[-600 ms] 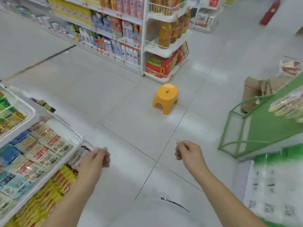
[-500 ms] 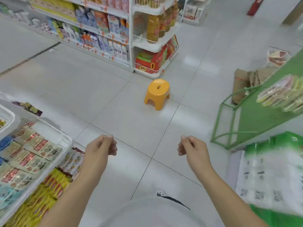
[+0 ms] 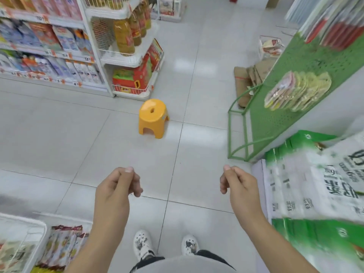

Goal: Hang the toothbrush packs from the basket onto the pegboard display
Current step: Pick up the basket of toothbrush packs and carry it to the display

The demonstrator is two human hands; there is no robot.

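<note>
While both my left hand (image 3: 118, 186) and right hand (image 3: 239, 184) hang loosely curled and empty, no pack is fetched yet. Next I must find the basket, unseen here, near the green pegboard (image 3: 285, 79) at right.

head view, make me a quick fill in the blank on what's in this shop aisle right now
1. The small stool on the tiled floor is coloured ____.
2. The pegboard display on the person's right is coloured ____.
3. The left hand and the right hand both hold ____.
4. The bottles of cooking oil stand on the shelf ____ the red boxes.

Missing words: yellow; green; nothing; above
</note>
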